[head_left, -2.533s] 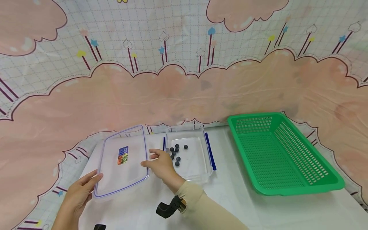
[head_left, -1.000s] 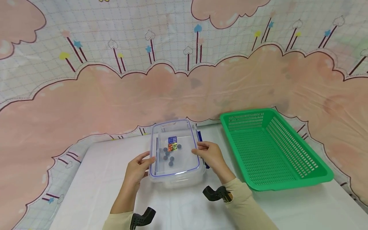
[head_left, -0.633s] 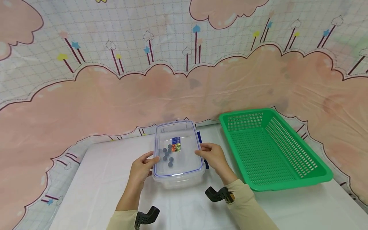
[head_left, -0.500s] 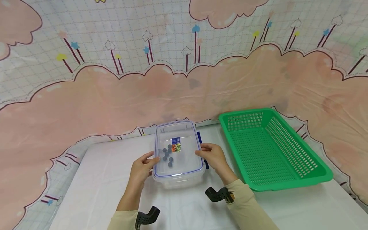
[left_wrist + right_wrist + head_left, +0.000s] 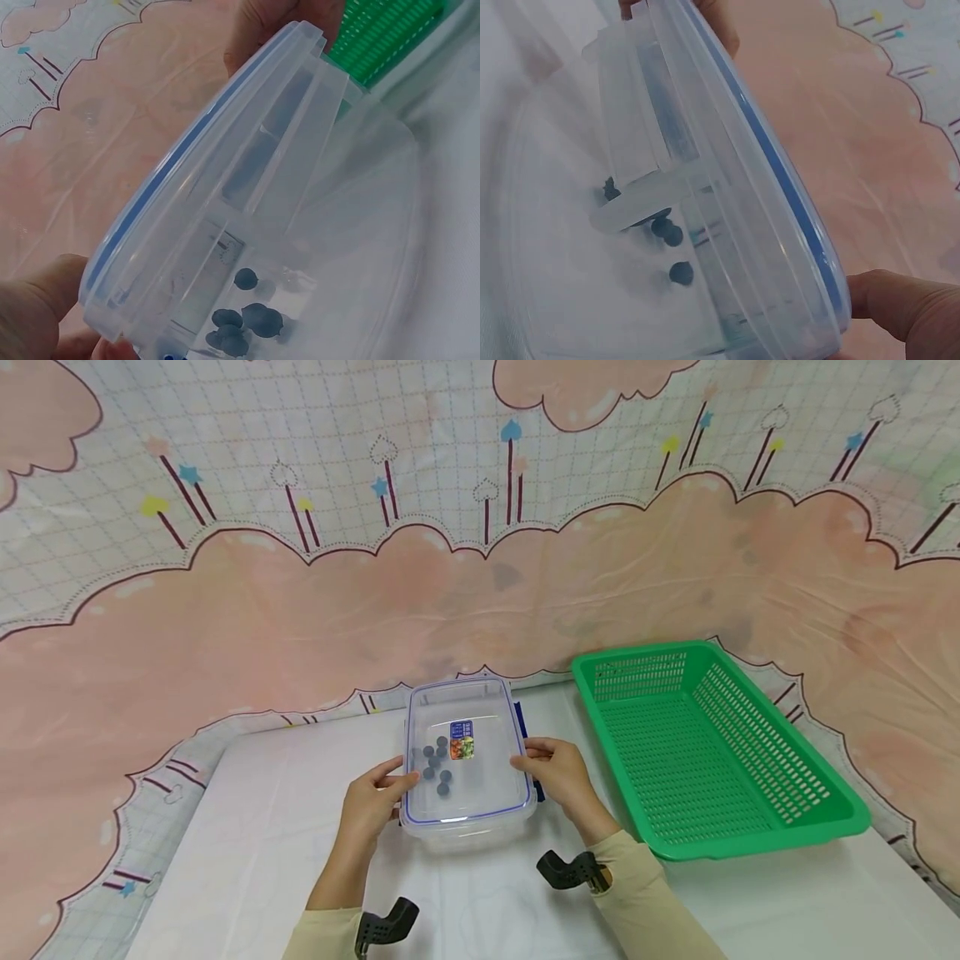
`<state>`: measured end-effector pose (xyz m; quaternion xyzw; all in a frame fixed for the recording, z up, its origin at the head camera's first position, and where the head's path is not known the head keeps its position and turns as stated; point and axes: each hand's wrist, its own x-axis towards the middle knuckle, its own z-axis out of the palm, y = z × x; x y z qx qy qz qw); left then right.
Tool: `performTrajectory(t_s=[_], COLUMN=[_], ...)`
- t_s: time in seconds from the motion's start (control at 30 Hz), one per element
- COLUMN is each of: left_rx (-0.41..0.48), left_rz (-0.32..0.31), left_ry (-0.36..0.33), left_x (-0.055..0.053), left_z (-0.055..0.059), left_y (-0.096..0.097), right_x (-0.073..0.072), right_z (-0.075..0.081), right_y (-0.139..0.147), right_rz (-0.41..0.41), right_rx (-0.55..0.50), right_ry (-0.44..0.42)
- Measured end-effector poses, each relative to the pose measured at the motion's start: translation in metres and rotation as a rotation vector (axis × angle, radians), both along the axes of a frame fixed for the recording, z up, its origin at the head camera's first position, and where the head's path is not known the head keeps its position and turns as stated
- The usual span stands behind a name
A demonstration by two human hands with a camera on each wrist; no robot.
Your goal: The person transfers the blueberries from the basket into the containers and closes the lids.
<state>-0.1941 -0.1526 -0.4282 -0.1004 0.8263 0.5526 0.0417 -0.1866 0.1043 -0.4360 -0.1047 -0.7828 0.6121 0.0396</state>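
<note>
A clear plastic lid point(image 5: 491, 777) with a blue seal line and a small label lies over the clear food container point(image 5: 476, 839). Through it show several blueberries point(image 5: 443, 789), gathered towards the left; in the left wrist view, blueberries point(image 5: 262, 321) rest on the container's floor. My left hand point(image 5: 366, 802) holds the lid's left edge, thumb on top and fingers at the side. At the opposite edge, my right hand point(image 5: 561, 777) grips in the same way. A blue side latch point(image 5: 521, 720) hangs unfastened on the right. Whether the lid is seated fully, I cannot tell.
A green perforated basket point(image 5: 720, 752) stands to the right, close to my right hand. White cloth point(image 5: 277, 827) covers the table. Behind it hangs a patterned pink curtain point(image 5: 420, 610). Black camera mounts point(image 5: 386, 922) sit on both wrists.
The lid came from the left of the container and moved right onto it. My right hand went from the lid's near side to the container's right edge. Little has moved in the last half second.
</note>
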Motion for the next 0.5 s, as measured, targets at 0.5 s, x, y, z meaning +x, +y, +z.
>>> performTrajectory(t_s=[0.5], left_rx=[-0.020], left_rz=[0.015], left_ry=[-0.016], left_x=[-0.0005], left_z=[-0.0030], left_y=[-0.0006], right_x=[0.0001], right_z=[-0.0034], right_y=[-0.0001], right_rz=[-0.006], right_rx=[-0.016], right_ry=[-0.031])
